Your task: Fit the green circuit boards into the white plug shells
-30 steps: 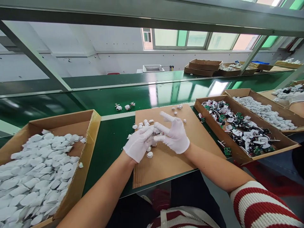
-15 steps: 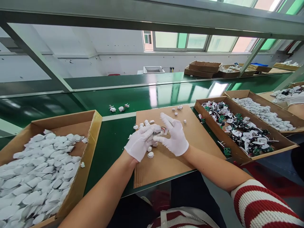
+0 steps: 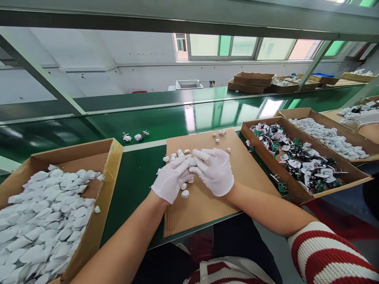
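Note:
Over the cardboard sheet (image 3: 207, 215), my left hand (image 3: 171, 177) and my right hand (image 3: 217, 171), both in white gloves, meet fingertip to fingertip. Between them they grip a small white plug housing (image 3: 192, 161), mostly covered by the gloved fingers; its wires are out of sight now. My left fingers are closed around it from the left, and my right fingers and thumb press on it from the right. Several small white plastic pieces (image 3: 185, 194) lie on the sheet beside and behind my left hand. A few more white bits (image 3: 222, 132) are at the sheet's far edge.
At left stands a carton (image 3: 117, 165) of white plastic shells. To the right, one carton (image 3: 291, 189) holds plug parts with green circuit boards; another (image 3: 310, 111) holds white pieces. Two plugs (image 3: 138, 137) rest on the green belt (image 3: 166, 122). Another person's gloved hand (image 3: 367, 117) shows far right.
My right fingers, spread before, have folded down onto the plug housing. The red and dark wires seen earlier are now hidden. The view has shifted slightly.

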A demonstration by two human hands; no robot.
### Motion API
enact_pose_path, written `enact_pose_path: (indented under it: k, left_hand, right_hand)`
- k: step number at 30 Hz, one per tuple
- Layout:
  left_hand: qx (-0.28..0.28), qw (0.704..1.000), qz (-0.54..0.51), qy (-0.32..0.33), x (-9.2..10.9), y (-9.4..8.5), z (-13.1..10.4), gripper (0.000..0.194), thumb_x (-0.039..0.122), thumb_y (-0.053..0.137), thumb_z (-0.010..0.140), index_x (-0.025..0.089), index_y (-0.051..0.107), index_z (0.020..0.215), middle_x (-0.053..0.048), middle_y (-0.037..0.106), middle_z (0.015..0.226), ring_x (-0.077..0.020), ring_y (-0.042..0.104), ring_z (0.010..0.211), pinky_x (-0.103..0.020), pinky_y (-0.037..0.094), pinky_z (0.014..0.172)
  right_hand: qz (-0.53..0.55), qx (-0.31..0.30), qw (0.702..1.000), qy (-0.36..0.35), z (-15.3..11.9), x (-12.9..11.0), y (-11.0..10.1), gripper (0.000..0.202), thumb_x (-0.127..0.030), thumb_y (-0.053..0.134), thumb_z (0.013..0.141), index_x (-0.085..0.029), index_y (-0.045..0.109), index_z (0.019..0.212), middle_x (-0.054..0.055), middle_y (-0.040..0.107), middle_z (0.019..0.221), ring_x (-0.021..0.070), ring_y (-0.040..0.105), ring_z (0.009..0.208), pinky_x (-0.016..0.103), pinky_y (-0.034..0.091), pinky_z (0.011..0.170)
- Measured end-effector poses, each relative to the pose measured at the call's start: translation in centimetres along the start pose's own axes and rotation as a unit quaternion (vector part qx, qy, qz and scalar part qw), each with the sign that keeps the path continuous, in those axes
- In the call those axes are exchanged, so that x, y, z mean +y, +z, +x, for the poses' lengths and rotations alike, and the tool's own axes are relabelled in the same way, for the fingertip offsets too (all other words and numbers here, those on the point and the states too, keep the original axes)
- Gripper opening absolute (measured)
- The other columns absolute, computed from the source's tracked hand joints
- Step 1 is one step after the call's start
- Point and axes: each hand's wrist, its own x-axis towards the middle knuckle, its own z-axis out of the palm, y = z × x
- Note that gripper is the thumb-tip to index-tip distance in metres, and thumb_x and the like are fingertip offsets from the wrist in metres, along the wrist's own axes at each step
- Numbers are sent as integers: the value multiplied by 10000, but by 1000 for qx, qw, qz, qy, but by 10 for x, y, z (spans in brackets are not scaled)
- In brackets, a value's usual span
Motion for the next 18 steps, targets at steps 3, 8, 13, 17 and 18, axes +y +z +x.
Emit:
enact_pose_path:
  k: [3,8,13,17,18]
  left_hand:
    - [-17,998,-4,-56,2,0,-1,427,392,836,717,173,701,1057,-72,722,882,-170,668,676,-213,461,433]
    - [38,996,79,8,0,5,-2,463,429,883,667,140,715,987,-51,686,774,-147,627,567,-208,420,392]
    - [-36,998,29,-45,11,2,-6,561,530,802,737,169,699,1153,-113,728,982,-193,669,670,-242,476,420]
    - [-26,997,26,-69,14,1,-8,596,597,749,763,193,675,1195,-102,714,919,-200,644,629,-227,403,339]
    - [-12,998,34,-56,12,1,-8,560,572,775,750,193,686,1153,-87,703,878,-195,642,620,-222,401,341]
  right_hand:
    - [30,27,999,15,-2,1,7,250,-393,606,970,-239,781,1059,62,755,1179,229,684,959,393,542,845]
    - [113,43,991,58,-2,-3,9,209,-383,634,945,-279,787,1041,51,759,1122,220,688,938,383,551,862]
    - [260,-26,963,61,6,-1,-2,207,-360,608,963,-234,766,918,38,734,931,164,645,765,315,547,753]
    - [315,-39,946,65,8,3,-5,240,-359,587,978,-205,748,890,34,693,870,160,615,775,297,530,748]
    - [322,-43,944,65,8,3,-5,252,-374,590,976,-204,742,868,29,677,839,156,597,754,294,521,734]
